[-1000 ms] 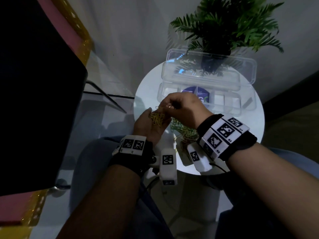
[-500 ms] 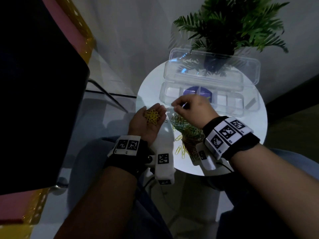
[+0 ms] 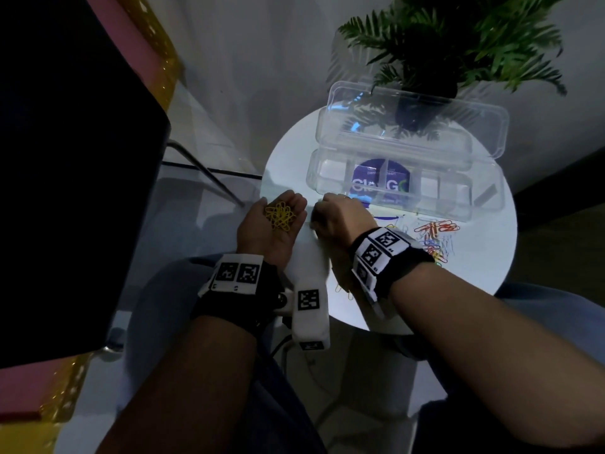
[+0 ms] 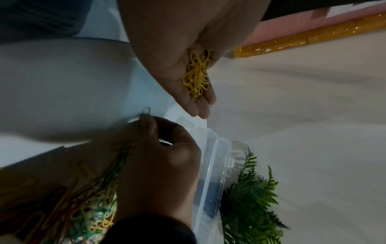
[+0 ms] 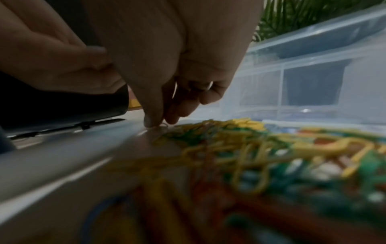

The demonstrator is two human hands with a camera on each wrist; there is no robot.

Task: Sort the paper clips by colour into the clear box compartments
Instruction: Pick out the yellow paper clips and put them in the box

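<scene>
My left hand [image 3: 278, 221] lies palm up beside the round white table [image 3: 474, 280], cradling a heap of yellow paper clips [image 4: 197, 77] in its relaxed palm. Close to its right, my right hand [image 5: 155, 123] has its fingertips down on the table top and pinches a pale paper clip [image 4: 147, 110] at the left end of the mixed-colour clip pile [image 3: 435, 237]. Behind both hands the clear compartment box [image 3: 458, 204] stands with its lid [image 3: 412, 126] open; I see no clips in its compartments. A purple label shows through its bottom.
A potted fern [image 3: 451, 44] stands right behind the box lid. A few loose yellow clips [image 3: 343, 291] lie near the table's front edge. A large dark object [image 3: 65, 158] fills the left side. My knees are under the table edge.
My right hand left the left palm, swung over toward the box and came down onto the table by the pile. The left palm stayed up with its yellow clips.
</scene>
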